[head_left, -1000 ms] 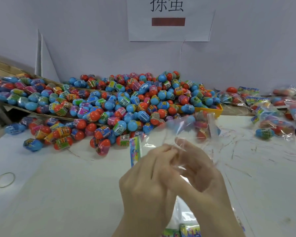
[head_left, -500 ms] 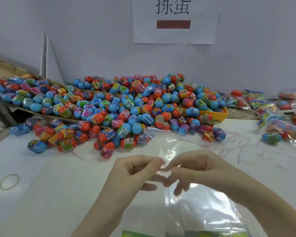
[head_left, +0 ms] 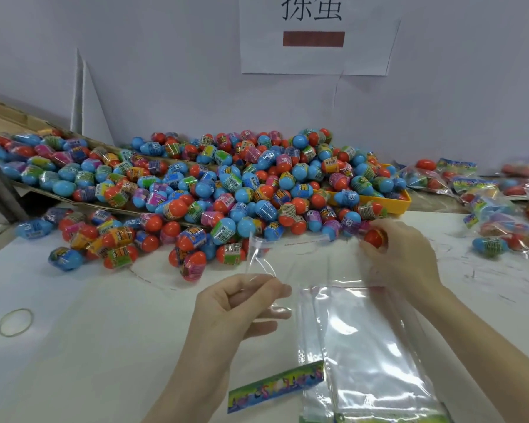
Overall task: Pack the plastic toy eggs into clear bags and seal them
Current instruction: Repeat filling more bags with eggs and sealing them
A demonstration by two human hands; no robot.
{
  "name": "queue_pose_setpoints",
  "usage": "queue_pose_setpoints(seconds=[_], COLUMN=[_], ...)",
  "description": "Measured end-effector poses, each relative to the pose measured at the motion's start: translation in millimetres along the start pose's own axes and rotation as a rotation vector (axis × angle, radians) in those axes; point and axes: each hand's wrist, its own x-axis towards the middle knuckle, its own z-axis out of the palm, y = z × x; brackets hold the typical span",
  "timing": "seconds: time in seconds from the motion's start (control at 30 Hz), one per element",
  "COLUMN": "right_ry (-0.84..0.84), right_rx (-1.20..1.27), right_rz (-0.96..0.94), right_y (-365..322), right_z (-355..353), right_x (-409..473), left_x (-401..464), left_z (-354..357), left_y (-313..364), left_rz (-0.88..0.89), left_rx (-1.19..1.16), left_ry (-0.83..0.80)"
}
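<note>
A big heap of blue and red plastic toy eggs (head_left: 226, 184) covers the back of the white table (head_left: 89, 331). My left hand (head_left: 242, 303) pinches the edge of a clear bag (head_left: 306, 257) that is stretched open in front of the heap. My right hand (head_left: 400, 254) is at the heap's near right edge, its fingers curled round a red egg (head_left: 374, 237) beside the bag's mouth.
A stack of empty clear bags (head_left: 367, 355) with a colourful header strip (head_left: 275, 386) lies near me. A yellow tray (head_left: 391, 203) sits under the heap's right side. Packed bags (head_left: 495, 221) pile up at the right. A rubber band (head_left: 15, 322) lies at the left.
My hands have come apart from working the bag's mouth together. The left keeps the bag while the right has reached forward to the heap and taken a red egg.
</note>
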Motion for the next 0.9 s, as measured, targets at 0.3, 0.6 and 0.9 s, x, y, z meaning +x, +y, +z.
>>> queue_pose_setpoints(seconds=[0.3,0.6,0.9], right_ry=[0.032,-0.038,-0.183], right_rx=[1.148,0.301,0.481], right_rz=[-0.148,-0.745,-0.666], right_y=[-47,-75,-77], right_z=[-80,-100,-102], right_x=[-22,-44,-48], left_x=[0,-12,-10], left_z=[7,19,17], left_y=[1,9,11], left_rz=[0.086,0.244,0.273], left_rx=[0.044,0.07,0.134], left_ry=[0.018,-0.038,-0.104])
